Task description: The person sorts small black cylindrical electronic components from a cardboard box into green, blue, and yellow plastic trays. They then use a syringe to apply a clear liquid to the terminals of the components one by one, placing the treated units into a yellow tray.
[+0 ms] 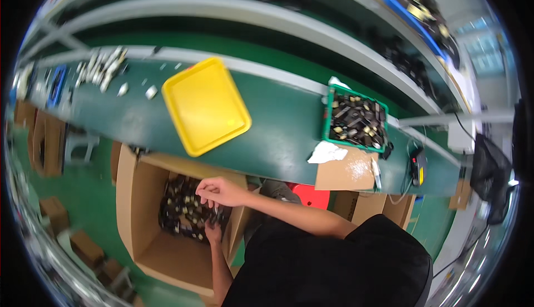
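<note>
An open cardboard box (127, 207) stands below the near edge of the bench, with a heap of small black and pale yellow parts (181, 209) inside it. My left hand (212, 232) reaches into the box at the heap's right side; its fingers are bent around a small dark piece whose kind is unclear. Above the heap, over the box's right part, my right hand (221, 191) is held with its fingers curled together. Anything within those fingers is too small or hidden to tell.
On the green bench (278, 134) lie a yellow tray (206, 109), a green basket (326, 120) of similar parts, a cardboard sheet (345, 174), and white paper (326, 152). White pieces (102, 69) lie at the far left. A red stool (311, 196) is beneath the bench.
</note>
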The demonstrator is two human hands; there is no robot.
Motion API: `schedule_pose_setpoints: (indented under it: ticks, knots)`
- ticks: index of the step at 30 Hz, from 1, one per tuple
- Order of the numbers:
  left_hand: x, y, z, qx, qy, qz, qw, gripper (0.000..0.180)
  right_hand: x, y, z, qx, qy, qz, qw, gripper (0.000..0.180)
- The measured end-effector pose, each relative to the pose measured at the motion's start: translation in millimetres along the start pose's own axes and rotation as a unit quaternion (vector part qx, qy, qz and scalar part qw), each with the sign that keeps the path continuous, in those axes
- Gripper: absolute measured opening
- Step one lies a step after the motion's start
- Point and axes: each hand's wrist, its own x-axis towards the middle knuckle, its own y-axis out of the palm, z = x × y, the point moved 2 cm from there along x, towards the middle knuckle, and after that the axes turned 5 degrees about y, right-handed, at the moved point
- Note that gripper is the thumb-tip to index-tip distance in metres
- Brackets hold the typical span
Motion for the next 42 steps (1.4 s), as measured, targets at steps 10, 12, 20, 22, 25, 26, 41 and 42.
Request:
schedule_pose_setpoints:
  ticks: [10, 12, 20, 22, 25, 26, 41, 42]
  knots:
    - [20.5, -54.1, 77.4, -0.021, -0.312, -0.158, 0.937, 0.092, 196.8, -38.8, -198.0, -0.641, 0.331, -0.07, 0.689, 0.062]
    - [36.1, -55.8, 95.1, -0.079, -0.387, -0.163, 0.904, 0.097, 210.6, -45.9, -228.1, -0.645, 0.319, -0.101, 0.687, 0.069]
    - [43.5, 11.3, 97.0, -0.019, -0.444, -0.142, 0.884, 0.101, 207.1, -52.2, -276.9, -0.766, 0.293, -0.059, 0.57, 0.074]
    - [40.2, 7.6, 61.8, -0.044, -0.47, -0.122, 0.873, 0.097, 205.1, -47.5, -274.4, -0.758, 0.298, -0.039, 0.579, 0.074]
    - [47.9, 4.2, 41.8, -0.027, -0.475, -0.07, 0.877, 0.095, 213.7, -72.9, -272.8, -0.734, 0.3, -0.011, 0.609, 0.073]
    - [52.7, 8.2, 50.0, -0.043, -0.462, -0.077, 0.882, 0.094, 217.9, -76.3, -271.1, -0.727, 0.309, -0.003, 0.613, 0.072]
    - [44.5, 11.0, 50.5, -0.375, -0.435, -0.092, 0.814, 0.1, 218.7, -67.4, -300.4, -0.547, 0.347, 0.037, 0.761, 0.058]
    - [40.3, 13.9, 55.7, -0.397, -0.426, -0.089, 0.808, 0.1, 216.7, -63.0, -298.9, -0.539, 0.345, 0.029, 0.768, 0.057]
